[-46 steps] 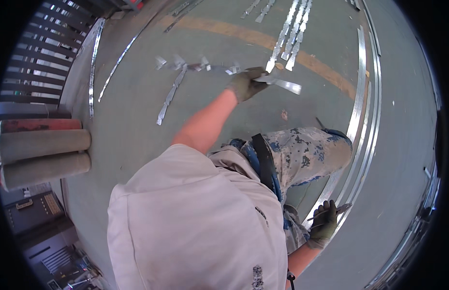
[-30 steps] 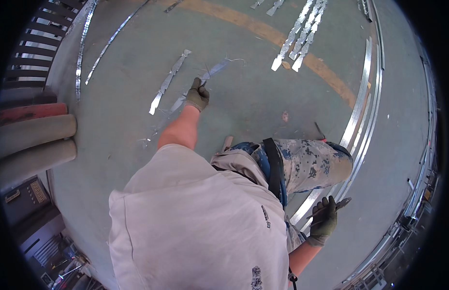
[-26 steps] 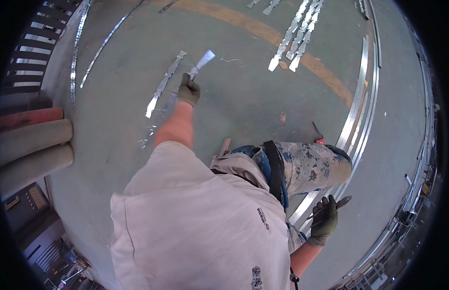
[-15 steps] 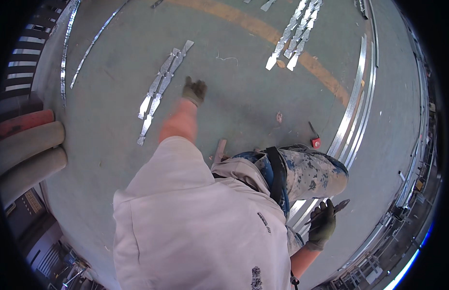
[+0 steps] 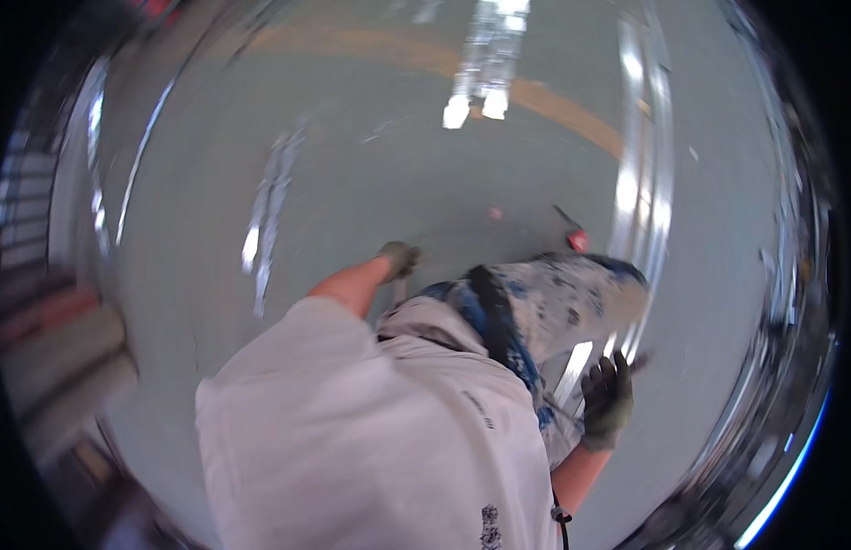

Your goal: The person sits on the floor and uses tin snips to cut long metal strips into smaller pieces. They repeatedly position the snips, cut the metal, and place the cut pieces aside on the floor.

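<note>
My left hand [image 5: 400,259], in a greyish-green glove, is beside my body above the floor. Motion smears its fingers, so I cannot make out whether it holds anything. Close below it is the end of a narrow brownish piece [image 5: 400,291]. At my right side, my gloved right hand [image 5: 609,399] is closed around a slim dark hand tool [image 5: 638,363]. Only the tool's blurred tip sticks out past the fingers, and its exact kind is unclear. Two jointed strips of shiny metal [image 5: 271,206] lie on the floor to the left of my left hand.
More silvery segmented strips [image 5: 486,60] lie ahead, across an orange floor line [image 5: 563,108]. Long straight metal strips [image 5: 643,156] run along the right. A red tape measure [image 5: 577,241] lies by my knee. Thick rolls [image 5: 68,385] stand at the left edge.
My left hand has drawn back from near the jointed strips toward my body. The right hand stays at my side with the tool. The whole view has shifted and blurred.
</note>
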A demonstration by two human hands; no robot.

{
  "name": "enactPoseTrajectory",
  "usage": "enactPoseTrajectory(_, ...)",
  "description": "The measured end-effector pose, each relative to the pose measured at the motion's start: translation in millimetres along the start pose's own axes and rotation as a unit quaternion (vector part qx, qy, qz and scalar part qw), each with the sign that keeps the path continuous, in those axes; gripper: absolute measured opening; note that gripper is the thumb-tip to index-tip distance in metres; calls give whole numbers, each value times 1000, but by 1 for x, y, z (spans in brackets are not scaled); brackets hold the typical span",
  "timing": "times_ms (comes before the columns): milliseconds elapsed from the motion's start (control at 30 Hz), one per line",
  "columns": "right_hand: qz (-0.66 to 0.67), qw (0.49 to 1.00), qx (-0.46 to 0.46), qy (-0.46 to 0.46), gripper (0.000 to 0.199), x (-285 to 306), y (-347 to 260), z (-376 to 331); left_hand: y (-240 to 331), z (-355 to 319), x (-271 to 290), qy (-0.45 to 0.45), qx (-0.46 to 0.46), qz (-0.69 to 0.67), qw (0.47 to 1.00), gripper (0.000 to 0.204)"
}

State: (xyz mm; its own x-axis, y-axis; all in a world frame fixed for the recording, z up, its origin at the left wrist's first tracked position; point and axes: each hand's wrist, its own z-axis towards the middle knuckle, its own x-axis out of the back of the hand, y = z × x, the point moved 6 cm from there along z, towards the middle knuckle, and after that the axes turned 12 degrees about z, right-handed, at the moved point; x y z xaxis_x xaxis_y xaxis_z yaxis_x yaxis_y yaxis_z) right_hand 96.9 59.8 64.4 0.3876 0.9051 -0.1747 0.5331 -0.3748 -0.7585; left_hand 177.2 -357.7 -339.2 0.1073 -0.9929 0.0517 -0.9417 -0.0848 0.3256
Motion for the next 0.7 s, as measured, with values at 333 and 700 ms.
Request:
enactPoseTrajectory(333, 301, 954, 14, 2, 36, 112, 34, 14, 99, -16, 31, -3, -90, 51, 995, 36)
enactPoseTrajectory(700, 403, 890, 176, 122, 51, 207, 53, -11, 384, -173, -105, -61, -427, -26, 902, 35)
